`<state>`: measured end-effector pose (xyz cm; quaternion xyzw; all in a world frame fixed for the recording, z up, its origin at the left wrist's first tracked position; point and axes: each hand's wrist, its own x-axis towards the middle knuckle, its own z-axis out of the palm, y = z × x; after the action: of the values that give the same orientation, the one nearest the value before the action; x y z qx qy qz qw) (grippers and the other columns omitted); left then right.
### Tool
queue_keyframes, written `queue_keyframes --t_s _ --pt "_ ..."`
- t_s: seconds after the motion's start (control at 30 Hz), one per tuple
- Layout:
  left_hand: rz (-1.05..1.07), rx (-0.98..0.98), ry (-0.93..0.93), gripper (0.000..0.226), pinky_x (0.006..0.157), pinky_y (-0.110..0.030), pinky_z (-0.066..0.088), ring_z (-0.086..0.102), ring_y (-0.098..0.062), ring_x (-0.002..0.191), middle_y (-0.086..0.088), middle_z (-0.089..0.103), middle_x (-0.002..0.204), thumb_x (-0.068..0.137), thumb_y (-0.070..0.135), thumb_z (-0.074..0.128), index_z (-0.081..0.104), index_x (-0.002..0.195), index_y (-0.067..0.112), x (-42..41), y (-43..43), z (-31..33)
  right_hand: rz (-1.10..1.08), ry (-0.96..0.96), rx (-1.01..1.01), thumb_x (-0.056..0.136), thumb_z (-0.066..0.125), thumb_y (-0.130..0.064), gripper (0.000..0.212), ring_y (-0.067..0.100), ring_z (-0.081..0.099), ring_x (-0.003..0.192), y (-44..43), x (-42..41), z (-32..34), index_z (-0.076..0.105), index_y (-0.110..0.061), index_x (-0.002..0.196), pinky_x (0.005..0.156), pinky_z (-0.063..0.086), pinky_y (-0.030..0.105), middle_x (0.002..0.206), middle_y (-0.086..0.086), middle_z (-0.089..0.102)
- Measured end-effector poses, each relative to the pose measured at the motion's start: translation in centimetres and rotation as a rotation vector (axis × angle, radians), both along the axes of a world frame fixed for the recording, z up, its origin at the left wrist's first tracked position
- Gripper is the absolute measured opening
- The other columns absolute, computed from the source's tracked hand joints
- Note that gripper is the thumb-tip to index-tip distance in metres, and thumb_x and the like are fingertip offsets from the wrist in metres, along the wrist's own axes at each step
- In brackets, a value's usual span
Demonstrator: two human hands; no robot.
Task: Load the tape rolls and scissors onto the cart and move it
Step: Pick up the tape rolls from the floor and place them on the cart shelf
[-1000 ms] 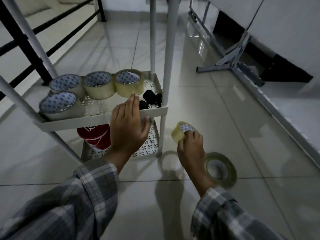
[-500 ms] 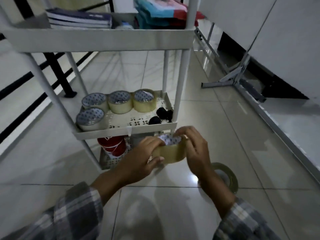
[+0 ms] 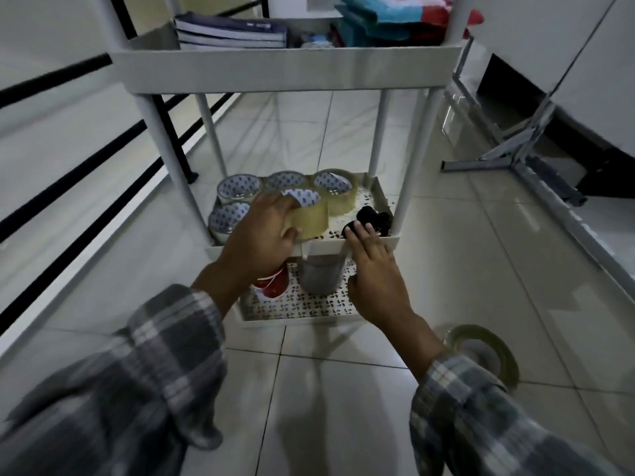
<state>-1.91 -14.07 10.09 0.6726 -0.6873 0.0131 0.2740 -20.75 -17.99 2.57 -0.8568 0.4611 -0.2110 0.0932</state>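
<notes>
A white three-tier cart (image 3: 292,68) stands on the tiled floor in front of me. Its middle shelf (image 3: 385,195) holds several clear tape rolls (image 3: 238,188) along the left and back, and black scissors handles (image 3: 372,216) at the right. My left hand (image 3: 264,235) grips a clear tape roll (image 3: 309,214) over the front of that shelf. My right hand (image 3: 374,269) is empty, fingers apart, its fingertips at the shelf's front rim beside the scissors. One greenish tape roll (image 3: 488,352) lies flat on the floor, behind my right wrist.
The top tier carries books (image 3: 230,32) and folded cloth (image 3: 405,18). On the bottom tier stand a red tub (image 3: 271,286) and a grey container (image 3: 321,276). A black railing (image 3: 68,173) runs along the left; a metal stand base (image 3: 508,159) sits on the right.
The tape roll went from my right hand, through both hands, into my left hand, which now holds it over the middle shelf. My right hand let go and moved to the shelf rim.
</notes>
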Motion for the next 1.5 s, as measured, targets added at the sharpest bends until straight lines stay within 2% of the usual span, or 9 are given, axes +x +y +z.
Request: queue_keyframes --t_s 0.37,0.67,0.93,1.0,1.07,1.13,1.23,1.37,1.5 --pt "0.055 0.064 -0.1 0.038 0.086 -0.042 0.044 0.048 -0.032 0.112 -0.016 0.059 0.114 0.082 0.015 0.063 0.058 0.118 0.007 0.9 -0.5 -1.1 -0.004 -0.046 0.035 0.077 0.052 0.003 0.085 0.014 0.001 0.147 0.3 -0.2 -0.1 0.016 -0.022 0.15 0.114 0.028 0.046 0.16 -0.003 0.008" --pt "0.074 0.059 -0.176 0.039 0.093 -0.046 0.046 0.041 -0.03 0.123 -0.014 0.057 0.121 0.083 0.011 0.06 0.055 0.122 0.009 0.6 -0.2 -1.1 -0.014 -0.1 0.039 0.076 0.056 0.003 0.08 0.015 0.007 0.147 0.3 -0.2 -0.2 0.026 -0.021 0.146 0.111 0.036 0.044 0.159 -0.003 0.014" --pt "-0.035 0.126 -0.212 0.034 0.095 -0.038 0.04 0.048 -0.033 0.116 -0.018 0.057 0.117 0.091 0.009 0.048 0.054 0.124 0.005 1.4 -0.2 -2.2 -0.013 -0.117 0.043 0.076 0.057 0.003 0.08 0.014 0.008 0.146 0.4 -0.3 -0.2 0.027 -0.021 0.146 0.112 0.035 0.042 0.159 -0.003 0.015" --pt "-0.016 0.15 -0.286 0.037 0.103 -0.043 0.034 0.047 -0.034 0.121 -0.018 0.054 0.128 0.094 0.014 0.043 0.048 0.13 0.005 1.6 0.0 -2.9 -0.016 -0.116 0.041 0.075 0.059 0.003 0.082 0.014 0.007 0.146 0.5 -0.2 -0.3 0.026 -0.021 0.146 0.111 0.037 0.042 0.159 -0.003 0.015" --pt "0.04 0.188 -0.429 0.042 0.113 -0.051 0.016 0.038 -0.031 0.133 -0.016 0.047 0.14 0.096 0.022 0.037 0.041 0.135 0.007 1.5 -0.1 -3.3 -0.018 -0.117 0.04 0.074 0.059 0.004 0.083 0.014 0.007 0.146 0.5 -0.2 -0.4 0.026 -0.02 0.147 0.109 0.038 0.042 0.159 -0.003 0.015" --pt "0.089 0.221 -0.461 0.046 0.115 -0.051 0.006 0.031 -0.028 0.137 -0.015 0.043 0.143 0.097 0.029 0.031 0.039 0.137 0.008 1.1 -0.3 -3.4 -0.022 -0.112 0.048 0.075 0.059 0.003 0.083 0.014 0.006 0.147 0.4 -0.1 -0.3 0.025 -0.021 0.147 0.109 0.038 0.044 0.159 -0.003 0.014" --pt "0.15 0.253 -0.45 0.053 0.115 -0.051 0.003 0.029 -0.027 0.138 -0.015 0.042 0.144 0.096 0.038 0.023 0.036 0.137 0.008 0.2 -0.8 -3.1 -0.025 -0.088 0.067 0.075 0.058 0.002 0.086 0.013 0.002 0.147 0.3 -0.2 -0.2 0.021 -0.024 0.148 0.112 0.032 0.049 0.16 -0.005 0.009" --pt "0.145 0.329 -0.382 0.064 0.114 -0.053 -0.004 -0.004 -0.035 0.143 -0.009 0.003 0.158 0.093 0.05 0.015 0.003 0.147 0.018 -0.7 -2.6 -3.0 -0.028 -0.021 0.094 0.075 0.062 -0.004 0.095 0.01 -0.006 0.146 0.3 -0.3 -0.1 0.01 -0.031 0.149 0.115 0.021 0.052 0.16 -0.009 -0.003" --pt "0.127 0.441 -0.306 0.061 0.116 -0.053 -0.001 -0.009 -0.034 0.143 -0.002 -0.008 0.158 0.094 0.053 0.013 -0.003 0.147 0.029 -0.6 -3.8 -3.7 -0.01 0.013 0.113 0.075 0.062 -0.005 0.095 0.009 -0.008 0.146 0.1 -0.6 0.0 0.008 -0.031 0.149 0.114 0.02 0.052 0.16 -0.011 -0.004"
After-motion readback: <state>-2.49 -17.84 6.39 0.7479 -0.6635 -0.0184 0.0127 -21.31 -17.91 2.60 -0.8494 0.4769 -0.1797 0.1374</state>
